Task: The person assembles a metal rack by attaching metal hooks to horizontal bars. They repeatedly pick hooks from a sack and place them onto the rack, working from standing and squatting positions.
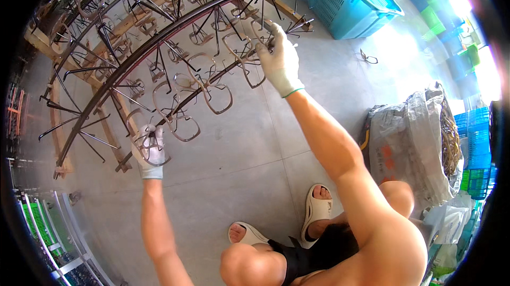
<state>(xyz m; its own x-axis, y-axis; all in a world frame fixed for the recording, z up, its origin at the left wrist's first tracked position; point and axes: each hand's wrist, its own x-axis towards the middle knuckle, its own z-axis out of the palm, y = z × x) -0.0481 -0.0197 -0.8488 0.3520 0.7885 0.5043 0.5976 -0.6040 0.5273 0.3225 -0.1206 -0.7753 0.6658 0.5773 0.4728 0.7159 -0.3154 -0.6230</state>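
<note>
Brown, rounded eyeglass frames (pixel 207 84) are hung between the white-gloved left hand (pixel 150 146) and right hand (pixel 280 58), whose fingers are curled; what is grasped cannot be told.

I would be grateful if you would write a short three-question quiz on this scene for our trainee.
1. True or false: the person's left hand is bare.
2. Which thing lies loose on the floor, to the right of the big rack in the picture?
A) a hammer
B) a glasses frame
C) a drinking cup
3. Which of the person's hands is nearer the blue basket at the top of the picture?

Key:
1. False; it wears a white glove.
2. B.
3. The right hand.
</note>
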